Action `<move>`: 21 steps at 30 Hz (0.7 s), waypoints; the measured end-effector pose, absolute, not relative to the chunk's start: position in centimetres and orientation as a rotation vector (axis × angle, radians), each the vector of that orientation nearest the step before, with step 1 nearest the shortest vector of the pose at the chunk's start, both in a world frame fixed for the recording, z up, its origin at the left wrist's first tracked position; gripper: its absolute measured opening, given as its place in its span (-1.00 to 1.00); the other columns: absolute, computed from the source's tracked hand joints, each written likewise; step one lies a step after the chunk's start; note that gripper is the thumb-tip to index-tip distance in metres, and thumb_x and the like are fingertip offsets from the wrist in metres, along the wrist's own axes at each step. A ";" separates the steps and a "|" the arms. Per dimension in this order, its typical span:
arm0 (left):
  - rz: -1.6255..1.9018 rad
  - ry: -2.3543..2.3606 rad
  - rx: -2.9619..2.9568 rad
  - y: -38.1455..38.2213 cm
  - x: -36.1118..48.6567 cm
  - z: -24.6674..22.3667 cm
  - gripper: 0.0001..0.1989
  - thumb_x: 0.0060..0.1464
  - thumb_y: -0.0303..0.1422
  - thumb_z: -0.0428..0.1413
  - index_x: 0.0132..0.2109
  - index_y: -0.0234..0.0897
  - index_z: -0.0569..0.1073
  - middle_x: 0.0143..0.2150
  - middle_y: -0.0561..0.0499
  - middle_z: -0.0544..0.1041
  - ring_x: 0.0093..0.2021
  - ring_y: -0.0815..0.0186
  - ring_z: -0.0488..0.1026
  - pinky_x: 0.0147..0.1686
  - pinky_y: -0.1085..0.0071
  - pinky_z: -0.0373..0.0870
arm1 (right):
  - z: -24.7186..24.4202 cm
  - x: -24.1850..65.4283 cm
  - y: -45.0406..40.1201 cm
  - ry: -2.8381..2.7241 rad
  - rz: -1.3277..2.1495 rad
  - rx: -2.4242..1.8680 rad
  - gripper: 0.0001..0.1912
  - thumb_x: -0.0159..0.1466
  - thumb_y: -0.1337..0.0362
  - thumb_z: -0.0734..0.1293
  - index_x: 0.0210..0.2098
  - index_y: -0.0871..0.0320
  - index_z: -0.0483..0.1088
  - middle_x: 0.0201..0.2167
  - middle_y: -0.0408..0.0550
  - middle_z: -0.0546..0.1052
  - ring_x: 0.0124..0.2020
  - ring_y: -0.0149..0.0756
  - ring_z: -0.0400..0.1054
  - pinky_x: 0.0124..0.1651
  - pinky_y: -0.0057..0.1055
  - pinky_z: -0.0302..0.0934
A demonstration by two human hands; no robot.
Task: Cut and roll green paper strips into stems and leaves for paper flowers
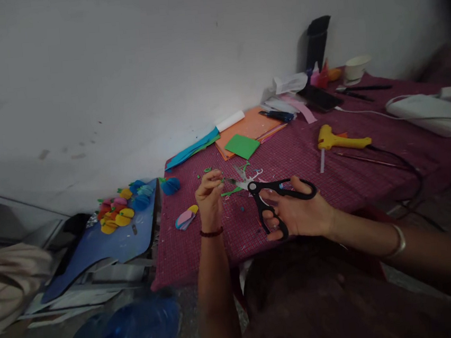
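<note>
My right hand (293, 213) has its thumb and fingers through the handle loops of black-handled scissors (253, 186). The blades are parted and point left toward my left hand (210, 187). That hand is closed in a pinch, holding a small green piece (223, 180) near the blade tips; its exact shape is hard to make out. Thin green and white paper scraps lie on the table behind the blades. A green paper square (242, 146) rests on a stack of orange sheets (251, 125). Left of my left wrist lie pink, blue and yellow paper petals (186, 217).
A yellow glue gun (342, 139) with its cord lies on the right of the table, near a phone (319, 98) and a white device (429, 112). Colourful paper ornaments (116, 211) sit on a blue board (113, 241) at left. Blue bottles (139, 331) stand on the floor.
</note>
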State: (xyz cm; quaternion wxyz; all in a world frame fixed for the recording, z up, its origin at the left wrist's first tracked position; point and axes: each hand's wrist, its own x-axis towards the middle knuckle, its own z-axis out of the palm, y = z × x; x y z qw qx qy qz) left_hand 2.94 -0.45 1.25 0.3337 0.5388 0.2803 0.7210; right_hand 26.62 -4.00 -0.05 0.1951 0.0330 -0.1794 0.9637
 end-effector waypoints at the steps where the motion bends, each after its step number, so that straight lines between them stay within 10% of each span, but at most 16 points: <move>1: 1.875 0.736 1.410 -0.5 2.9 1.3 -0.90 -0.11 -0.42 0.32 -0.40 -0.12 0.59 -0.17 0.04 0.53 -0.09 0.33 0.45 0.00 0.27 0.34 | 0.0 26.6 -4.1 -0.493 2.689 0.094 -0.40 0.16 -0.24 0.24 -0.01 0.05 0.29 -0.23 -0.05 0.43 -0.19 -0.22 0.35 0.10 0.04 0.11; 21: 1.525 0.639 1.307 -1.2 2.1 1.2 -0.79 -0.22 -0.33 0.37 -0.51 -0.25 0.48 -0.43 0.05 0.54 -0.46 0.40 0.46 -0.36 0.40 0.40 | 0.1 25.9 -5.6 -0.166 2.586 -0.114 -0.63 0.20 0.10 0.33 -0.03 0.07 0.37 -0.36 -0.10 0.44 -0.46 -0.51 0.21 -0.33 -0.58 0.25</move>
